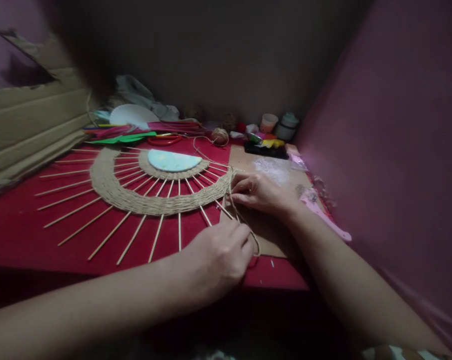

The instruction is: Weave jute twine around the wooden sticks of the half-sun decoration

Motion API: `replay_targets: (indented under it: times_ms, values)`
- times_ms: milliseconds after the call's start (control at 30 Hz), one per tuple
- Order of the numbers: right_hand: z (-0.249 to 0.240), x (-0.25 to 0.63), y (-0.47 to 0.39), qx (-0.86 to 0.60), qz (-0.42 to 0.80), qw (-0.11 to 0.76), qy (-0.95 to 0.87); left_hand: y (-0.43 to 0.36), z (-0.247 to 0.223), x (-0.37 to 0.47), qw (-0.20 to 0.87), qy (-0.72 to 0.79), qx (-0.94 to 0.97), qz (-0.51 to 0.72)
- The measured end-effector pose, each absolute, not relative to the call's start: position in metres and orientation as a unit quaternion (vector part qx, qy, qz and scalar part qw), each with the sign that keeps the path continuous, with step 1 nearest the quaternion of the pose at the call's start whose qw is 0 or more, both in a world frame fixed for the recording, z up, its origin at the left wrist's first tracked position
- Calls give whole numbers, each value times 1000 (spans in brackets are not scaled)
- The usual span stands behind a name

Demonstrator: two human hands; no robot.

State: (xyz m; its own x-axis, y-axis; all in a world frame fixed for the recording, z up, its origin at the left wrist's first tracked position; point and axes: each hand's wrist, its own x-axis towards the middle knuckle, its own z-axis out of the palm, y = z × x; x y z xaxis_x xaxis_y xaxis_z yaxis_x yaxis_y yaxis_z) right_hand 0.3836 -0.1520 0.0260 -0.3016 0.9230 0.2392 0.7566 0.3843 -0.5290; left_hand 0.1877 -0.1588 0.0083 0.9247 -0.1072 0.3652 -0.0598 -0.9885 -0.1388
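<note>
A half-round weaving of tan twine (161, 205) lies on the red cloth, with thin wooden sticks (111, 234) fanning out from a pale blue half-disc (173, 161). At the right end of the woven band, my right hand (261, 192) pinches the twine (230, 186) between thumb and fingers. Nearer to me, my left hand (218, 260) is closed at the outer end of a stick on the right. Its fingertips are hidden, so whether they grip the stick or the twine cannot be told. A loose loop of twine hangs just right of that fist.
Twine runs back to a ball (219, 136). Behind the weaving lie red-handled scissors (167, 141), pipe cleaners (135, 131) and a white paper plate (131, 116). A cardboard sheet (271, 230) lies under my right hand. A cup (268, 123) and jar (287, 126) stand at the back right.
</note>
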Motion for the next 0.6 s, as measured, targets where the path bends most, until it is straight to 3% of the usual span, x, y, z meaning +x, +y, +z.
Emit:
replay_targets:
  times_ms: [133, 267, 433, 600]
  values:
    - [24, 384, -151, -532, 161, 264, -788, -175, -3, 185, 142, 19, -948, -286]
    - [24, 384, -151, -534, 164, 265, -786, -176, -4, 174, 99, -8, -946, -307]
    - [24, 384, -151, -536, 160, 262, -787, -156, 9, 158, -39, -40, -952, -301]
    - [23, 384, -150, -544, 167, 263, -779, -125, 36, 148, -290, -176, -906, -254]
